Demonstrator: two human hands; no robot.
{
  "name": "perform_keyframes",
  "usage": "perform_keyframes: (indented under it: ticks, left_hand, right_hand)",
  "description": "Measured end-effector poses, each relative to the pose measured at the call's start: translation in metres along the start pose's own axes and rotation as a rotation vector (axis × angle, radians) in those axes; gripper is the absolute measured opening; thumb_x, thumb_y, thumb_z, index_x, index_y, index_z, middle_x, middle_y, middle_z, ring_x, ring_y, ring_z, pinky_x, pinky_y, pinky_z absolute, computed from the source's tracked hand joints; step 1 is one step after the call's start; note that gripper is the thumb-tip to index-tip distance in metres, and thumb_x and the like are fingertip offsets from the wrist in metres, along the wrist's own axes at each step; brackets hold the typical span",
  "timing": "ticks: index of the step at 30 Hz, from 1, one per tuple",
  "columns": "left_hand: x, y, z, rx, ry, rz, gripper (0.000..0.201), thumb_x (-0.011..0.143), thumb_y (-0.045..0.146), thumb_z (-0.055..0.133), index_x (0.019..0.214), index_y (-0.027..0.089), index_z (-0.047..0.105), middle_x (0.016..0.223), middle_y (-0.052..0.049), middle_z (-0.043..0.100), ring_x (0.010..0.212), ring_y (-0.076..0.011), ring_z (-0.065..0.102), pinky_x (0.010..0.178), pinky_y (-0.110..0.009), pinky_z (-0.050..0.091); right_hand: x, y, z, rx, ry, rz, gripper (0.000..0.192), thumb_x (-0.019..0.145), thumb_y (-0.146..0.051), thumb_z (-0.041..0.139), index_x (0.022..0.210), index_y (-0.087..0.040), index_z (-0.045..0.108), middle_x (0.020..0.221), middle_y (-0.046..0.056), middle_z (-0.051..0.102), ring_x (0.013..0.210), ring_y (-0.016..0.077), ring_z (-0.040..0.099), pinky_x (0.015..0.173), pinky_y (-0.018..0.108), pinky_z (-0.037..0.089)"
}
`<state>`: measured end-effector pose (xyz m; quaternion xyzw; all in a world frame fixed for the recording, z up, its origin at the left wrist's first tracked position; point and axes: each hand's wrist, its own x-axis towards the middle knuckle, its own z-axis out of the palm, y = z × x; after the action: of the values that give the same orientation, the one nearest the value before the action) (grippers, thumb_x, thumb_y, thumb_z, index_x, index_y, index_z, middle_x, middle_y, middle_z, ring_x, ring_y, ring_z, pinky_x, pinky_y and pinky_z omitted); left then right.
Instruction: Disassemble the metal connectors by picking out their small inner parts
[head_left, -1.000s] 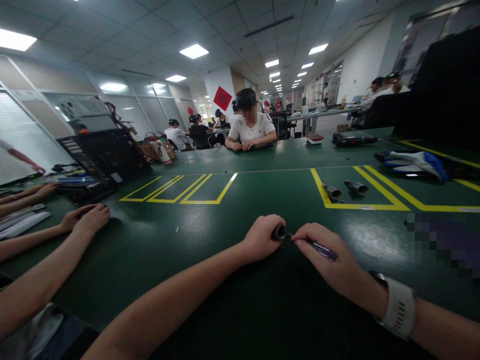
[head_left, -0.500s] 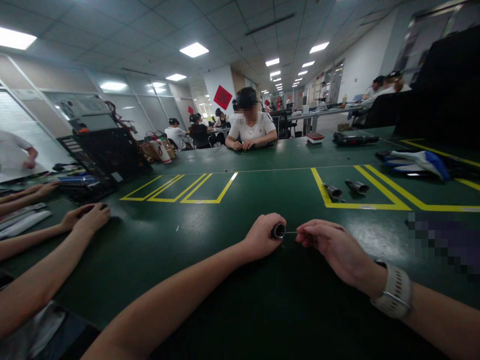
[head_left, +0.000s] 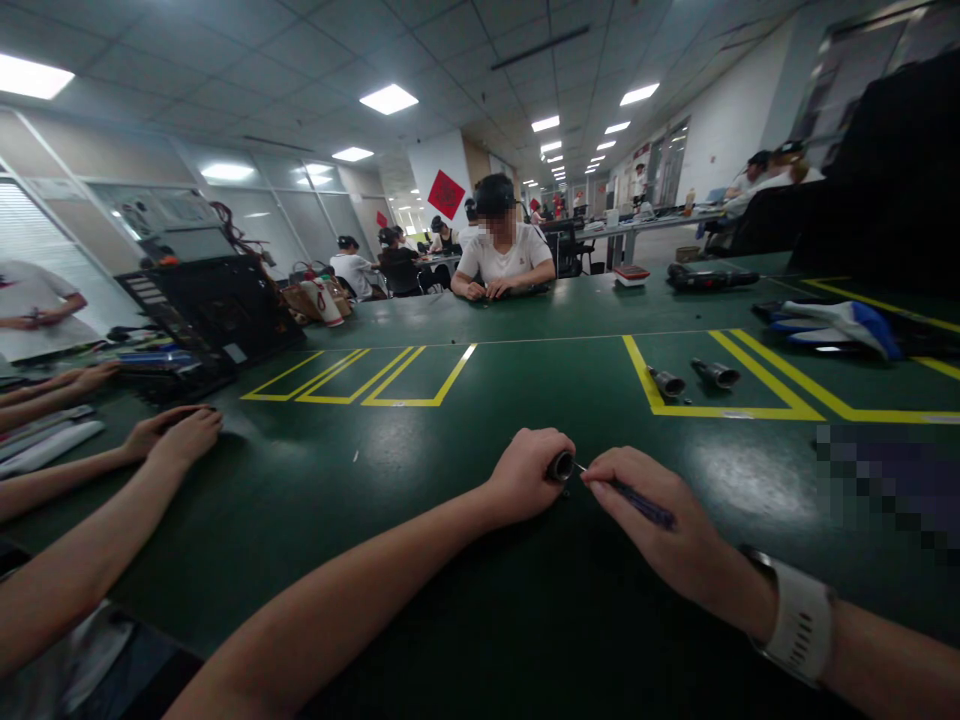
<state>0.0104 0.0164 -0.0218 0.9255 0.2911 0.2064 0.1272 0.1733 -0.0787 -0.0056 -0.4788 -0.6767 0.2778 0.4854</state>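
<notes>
two hands meet low over the green tabletop (head_left: 450,440): left hand (head_left: 525,478) closed around a small dark cylinder (head_left: 559,466), right hand (head_left: 660,520) pinching a thin screwdriver (head_left: 637,500) tip-first against its open end; best kept braced, tool in line.

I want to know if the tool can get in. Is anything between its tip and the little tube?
Nothing visible: the thin tool in the right hand reaches straight to the open end of the small tube held by the left hand.

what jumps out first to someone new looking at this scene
At the near middle of the green table, the left hand grips a small dark cylinder while the right hand points a thin screwdriver at its open end. Two similar cylinders lie in a yellow-taped box beyond.
</notes>
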Motion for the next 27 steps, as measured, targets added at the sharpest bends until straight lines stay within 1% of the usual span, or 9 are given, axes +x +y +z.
perform_keyframes:
  ticks: [1,4,7,10,12,16,19,24,27]
  left_hand:
    - [0.0,0.0,0.0,0.007,0.002,0.01,0.008,0.071,0.016,0.055,0.079,0.017,0.052,0.074,0.001,0.055,0.071,-0.0137,0.05,0.067,-0.027,0.035]
    - [-0.001,0.002,-0.003,0.011,-0.006,0.018,0.009,0.072,0.016,0.055,0.081,0.017,0.052,0.076,0.0,0.055,0.073,-0.014,0.051,0.069,-0.028,0.035]
    - [-0.001,0.002,-0.004,-0.011,-0.029,0.006,0.011,0.072,0.014,0.054,0.082,0.017,0.052,0.077,0.0,0.056,0.075,-0.014,0.051,0.071,-0.028,0.036]
    - [0.0,0.0,-0.003,-0.031,-0.022,-0.01,0.012,0.07,0.012,0.054,0.082,0.017,0.052,0.078,0.0,0.056,0.074,-0.0138,0.051,0.071,-0.028,0.036]
    - [0.0,-0.001,-0.002,-0.042,-0.002,-0.022,0.012,0.069,0.012,0.054,0.08,0.017,0.052,0.077,0.001,0.056,0.073,-0.0136,0.051,0.071,-0.028,0.036]
    - [0.0,-0.003,0.0,-0.071,0.027,-0.015,0.011,0.07,0.013,0.053,0.08,0.017,0.052,0.077,0.001,0.056,0.072,-0.0134,0.051,0.071,-0.028,0.037]
    - [0.0,-0.002,-0.001,-0.083,0.019,0.006,0.009,0.071,0.014,0.053,0.08,0.017,0.052,0.076,0.001,0.055,0.071,-0.0131,0.05,0.071,-0.028,0.037]
    - [-0.001,0.001,-0.003,-0.055,0.007,0.044,0.007,0.073,0.013,0.053,0.079,0.017,0.052,0.077,0.001,0.056,0.074,-0.0136,0.051,0.072,-0.028,0.036]
    - [-0.001,0.003,-0.004,0.015,-0.002,0.019,0.007,0.073,0.013,0.054,0.079,0.017,0.053,0.078,0.0,0.056,0.076,-0.0148,0.052,0.072,-0.028,0.035]
  right_hand:
    - [0.001,0.0,0.0,0.009,-0.003,0.031,0.013,0.078,-0.025,0.054,0.074,-0.022,0.066,0.078,0.004,0.065,0.077,0.021,0.057,0.071,0.035,0.043]
    - [0.006,0.001,-0.002,0.134,-0.007,0.206,0.016,0.076,-0.027,0.054,0.07,-0.022,0.067,0.072,0.003,0.065,0.075,0.0212,0.058,0.071,0.035,0.042]
    - [0.01,0.004,-0.004,0.352,0.03,0.346,0.015,0.073,-0.027,0.057,0.068,-0.02,0.069,0.071,0.004,0.066,0.077,0.0205,0.059,0.075,0.035,0.042]
    - [0.011,0.008,-0.003,0.592,0.062,0.459,0.013,0.068,-0.028,0.063,0.067,-0.017,0.07,0.071,0.005,0.067,0.074,0.0197,0.059,0.073,0.034,0.043]
    - [0.012,0.011,-0.003,0.706,0.071,0.516,0.014,0.065,-0.028,0.067,0.068,-0.015,0.07,0.071,0.006,0.067,0.073,0.0193,0.059,0.072,0.034,0.043]
    - [0.014,0.015,-0.004,0.82,0.072,0.571,0.014,0.061,-0.026,0.07,0.068,-0.014,0.071,0.071,0.007,0.068,0.072,0.0176,0.06,0.071,0.031,0.044]
    - [0.015,0.017,-0.006,0.853,0.058,0.599,0.012,0.063,-0.025,0.069,0.067,-0.014,0.071,0.069,0.006,0.068,0.068,0.0161,0.059,0.069,0.03,0.043]
    - [0.015,0.016,-0.006,0.813,0.046,0.569,0.012,0.065,-0.025,0.068,0.068,-0.014,0.071,0.07,0.006,0.069,0.069,0.0159,0.059,0.069,0.03,0.043]
    - [0.014,0.014,-0.005,0.784,0.057,0.554,0.012,0.064,-0.026,0.068,0.067,-0.014,0.071,0.07,0.006,0.068,0.068,0.0163,0.059,0.069,0.031,0.043]
